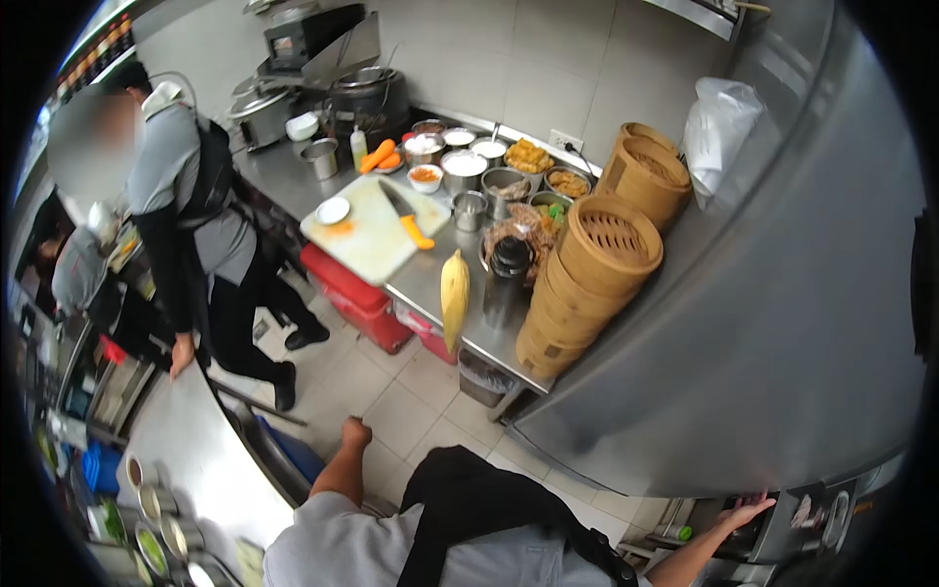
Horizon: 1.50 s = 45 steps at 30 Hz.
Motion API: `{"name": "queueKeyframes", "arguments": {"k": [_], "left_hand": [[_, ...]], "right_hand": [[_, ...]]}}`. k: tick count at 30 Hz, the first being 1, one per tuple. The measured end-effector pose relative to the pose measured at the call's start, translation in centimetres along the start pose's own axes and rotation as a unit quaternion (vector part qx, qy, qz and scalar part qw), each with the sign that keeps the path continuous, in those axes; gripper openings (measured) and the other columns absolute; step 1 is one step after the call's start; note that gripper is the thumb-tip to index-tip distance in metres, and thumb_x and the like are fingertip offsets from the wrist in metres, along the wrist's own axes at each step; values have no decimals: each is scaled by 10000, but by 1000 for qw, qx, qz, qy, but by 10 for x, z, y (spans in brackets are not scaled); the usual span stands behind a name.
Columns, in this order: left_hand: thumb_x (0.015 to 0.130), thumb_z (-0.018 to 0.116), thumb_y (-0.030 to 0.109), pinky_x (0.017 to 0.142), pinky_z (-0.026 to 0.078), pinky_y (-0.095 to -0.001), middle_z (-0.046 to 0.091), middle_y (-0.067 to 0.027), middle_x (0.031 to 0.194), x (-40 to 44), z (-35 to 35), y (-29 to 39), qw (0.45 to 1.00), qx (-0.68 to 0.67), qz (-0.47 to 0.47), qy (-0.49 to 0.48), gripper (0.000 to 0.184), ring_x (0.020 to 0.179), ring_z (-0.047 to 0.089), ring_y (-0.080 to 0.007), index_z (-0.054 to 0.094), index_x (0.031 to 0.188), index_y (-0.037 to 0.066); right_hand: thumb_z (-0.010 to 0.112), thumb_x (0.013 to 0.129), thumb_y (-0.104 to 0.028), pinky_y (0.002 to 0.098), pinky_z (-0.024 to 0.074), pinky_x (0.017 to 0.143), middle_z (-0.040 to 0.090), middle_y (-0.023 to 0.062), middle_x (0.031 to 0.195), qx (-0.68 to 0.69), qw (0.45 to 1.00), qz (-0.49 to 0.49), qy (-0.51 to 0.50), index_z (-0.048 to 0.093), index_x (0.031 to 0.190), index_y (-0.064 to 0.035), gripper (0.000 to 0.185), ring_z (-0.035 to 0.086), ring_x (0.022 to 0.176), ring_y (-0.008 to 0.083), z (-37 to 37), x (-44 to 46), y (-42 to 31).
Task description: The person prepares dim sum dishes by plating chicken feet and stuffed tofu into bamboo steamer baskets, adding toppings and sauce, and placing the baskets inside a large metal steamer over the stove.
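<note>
My left hand [356, 431] hangs over the tiled floor, its fingers curled in; nothing shows in it. At the lower right, my right hand [751, 511] has its fingers stretched out at the lower edge of the large steel refrigerator [724, 323]. Whether the fingertips press on that edge is hard to see. Ahead of me, a long yellow item with pointed ends [454, 298] lies at the counter's front edge, beside a dark bottle [507, 279]. A knife with an orange handle [416, 231] rests on the cutting board [367, 259] with a small white dish [333, 210].
Bamboo steamers [587, 284] are stacked at the counter's right end. Several metal bowls of food [464, 168] stand along the wall. Red bins [357, 303] sit below the counter. A co-worker [196, 196] leans on the steel table [186, 411] at left; another person [83, 274] is behind.
</note>
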<state>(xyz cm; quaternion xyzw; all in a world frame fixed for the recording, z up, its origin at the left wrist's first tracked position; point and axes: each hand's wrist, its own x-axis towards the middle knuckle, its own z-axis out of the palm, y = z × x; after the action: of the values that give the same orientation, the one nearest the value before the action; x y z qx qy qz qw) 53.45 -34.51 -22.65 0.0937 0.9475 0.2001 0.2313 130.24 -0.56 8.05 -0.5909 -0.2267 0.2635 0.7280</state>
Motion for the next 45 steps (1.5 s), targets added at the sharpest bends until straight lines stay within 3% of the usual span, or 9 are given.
{"name": "queueKeyframes", "arguments": {"k": [15, 21, 26, 31, 33, 36, 39, 43, 45], "left_hand": [[854, 584, 13, 590, 460, -221, 649, -55, 751, -362, -113, 255, 890, -315, 317, 92, 257, 643, 585, -76, 606, 1104, -43], [815, 630, -6, 816, 472, -297, 668, -56, 971, -469, -136, 260, 839, -341, 418, 69, 631, 896, 620, -133, 422, 1408, 51], [814, 674, 83, 937, 441, -348, 621, -104, 1170, -529, -151, 228, 854, -235, 463, -10, 513, 1121, 579, -198, 535, 1303, 13], [870, 636, 10, 608, 498, -217, 627, -56, 736, -610, -154, 160, 823, -389, 410, -58, 384, 707, 630, -144, 538, 1233, -69], [839, 666, 32, 681, 513, -250, 644, -67, 805, -639, -159, 140, 806, -429, 405, -55, 530, 830, 625, -156, 475, 1326, -57], [783, 721, 131, 854, 487, -320, 647, -112, 993, -678, -177, 121, 794, -387, 469, -5, 655, 985, 612, -191, 461, 1358, -45], [762, 741, 204, 930, 458, -352, 632, -138, 1093, -701, -188, 103, 791, -368, 488, 29, 698, 1046, 602, -218, 469, 1358, -37], [755, 773, 317, 936, 453, -363, 626, -142, 1123, -725, -193, 94, 785, -370, 493, 59, 738, 1064, 599, -241, 491, 1346, -24], [748, 782, 347, 934, 452, -366, 624, -140, 1128, -731, -192, 92, 783, -374, 492, 71, 755, 1066, 599, -243, 496, 1342, -22]], "right_hand": [[344, 999, -503, 410, 292, 1104, 412, 118, 1448, 143, 922, 25, -360, 334, 1438, -36, 640, 387, 1324, 267, -27, 101, 25], [506, 918, -224, 350, 388, 994, 564, 79, 1234, 120, 875, 26, -468, 530, 1241, -28, 379, 519, 1134, 199, -86, 110, 32], [598, 851, -97, 294, 469, 807, 659, 36, 908, -55, 808, 4, -587, 662, 928, -21, 125, 596, 863, 138, -133, 84, -2], [699, 824, -112, 283, 487, 670, 650, 26, 779, -55, 638, 148, -753, 638, 795, -15, 117, 612, 701, 129, -151, 20, -65], [722, 784, -117, 264, 506, 723, 668, 58, 790, -67, 657, 214, -720, 663, 881, -34, 140, 647, 739, 127, -151, 4, -45], [723, 750, -127, 321, 536, 745, 703, 104, 846, -376, 643, -91, -661, 661, 984, -42, 256, 686, 744, 208, -159, -7, -12], [702, 727, -120, 409, 529, 760, 711, 125, 910, -355, 613, -401, -580, 656, 939, -61, 224, 685, 829, 300, -184, -17, 45], [621, 742, -88, 360, 511, 752, 691, 137, 913, -412, 646, -206, -608, 667, 998, -77, 261, 655, 865, 309, -160, -18, 18], [610, 780, -83, 368, 515, 719, 681, 131, 855, -259, 703, -341, -568, 670, 988, -76, 217, 655, 786, 299, -141, -4, 24]]}}
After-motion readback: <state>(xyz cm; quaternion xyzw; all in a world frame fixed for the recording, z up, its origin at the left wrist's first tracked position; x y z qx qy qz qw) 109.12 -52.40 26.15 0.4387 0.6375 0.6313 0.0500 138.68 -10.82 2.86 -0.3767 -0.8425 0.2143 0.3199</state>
